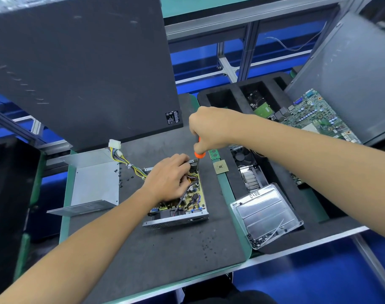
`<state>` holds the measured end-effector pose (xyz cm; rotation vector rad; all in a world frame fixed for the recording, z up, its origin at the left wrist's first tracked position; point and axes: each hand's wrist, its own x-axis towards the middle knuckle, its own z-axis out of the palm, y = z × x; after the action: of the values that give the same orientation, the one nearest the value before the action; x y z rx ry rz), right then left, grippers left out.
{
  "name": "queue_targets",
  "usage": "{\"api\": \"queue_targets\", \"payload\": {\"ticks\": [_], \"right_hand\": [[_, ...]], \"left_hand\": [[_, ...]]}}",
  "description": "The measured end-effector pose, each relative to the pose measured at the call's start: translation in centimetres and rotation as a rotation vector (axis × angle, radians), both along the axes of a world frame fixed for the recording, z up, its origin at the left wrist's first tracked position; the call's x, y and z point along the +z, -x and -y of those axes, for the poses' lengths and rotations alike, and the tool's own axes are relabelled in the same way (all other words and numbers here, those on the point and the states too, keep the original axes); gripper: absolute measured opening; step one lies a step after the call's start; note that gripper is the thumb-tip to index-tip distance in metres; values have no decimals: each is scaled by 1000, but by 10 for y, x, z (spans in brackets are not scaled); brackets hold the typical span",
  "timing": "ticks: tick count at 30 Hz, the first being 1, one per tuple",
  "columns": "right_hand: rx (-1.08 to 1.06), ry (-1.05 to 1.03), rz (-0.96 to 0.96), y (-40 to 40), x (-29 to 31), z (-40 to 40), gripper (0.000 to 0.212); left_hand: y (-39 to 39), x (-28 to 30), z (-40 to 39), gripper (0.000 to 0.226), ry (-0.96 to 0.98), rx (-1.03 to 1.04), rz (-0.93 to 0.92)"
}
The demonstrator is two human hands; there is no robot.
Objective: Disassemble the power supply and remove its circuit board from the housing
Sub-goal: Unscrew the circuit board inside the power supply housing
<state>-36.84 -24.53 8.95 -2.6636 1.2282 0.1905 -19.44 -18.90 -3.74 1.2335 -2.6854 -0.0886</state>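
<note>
The open power supply housing (176, 221) lies on the dark mat in the middle. Its yellowish circuit board (195, 195) sits inside, with wires and components on top. My left hand (167, 178) rests on the board's far part, fingers pressed among the wires. My right hand (209, 128) grips an orange-handled screwdriver (198, 154) held upright, its shaft pointing down into the housing's far right corner. The removed metal cover (95, 187) lies to the left, and a yellow and black cable bundle (130, 166) runs from the housing to a white connector (115, 144).
A clear plastic tray (266, 213) with several screws sits at the right front. A CPU chip (220, 166) and a memory stick (214, 154) lie right of the housing. A black foam bin (226, 95) holds a heatsink (251, 176). A motherboard (314, 115) sits far right, a large black panel (88, 62) behind.
</note>
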Motion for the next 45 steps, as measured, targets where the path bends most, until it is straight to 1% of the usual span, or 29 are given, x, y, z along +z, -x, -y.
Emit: {"api": "queue_targets", "payload": {"ticks": [19, 45], "right_hand": [[12, 8, 8, -1, -5, -1, 46], [7, 11, -8, 1, -3, 0, 45]], "left_hand": [[0, 2, -1, 22, -12, -5, -34], [2, 4, -1, 23, -34, -3, -10]]}}
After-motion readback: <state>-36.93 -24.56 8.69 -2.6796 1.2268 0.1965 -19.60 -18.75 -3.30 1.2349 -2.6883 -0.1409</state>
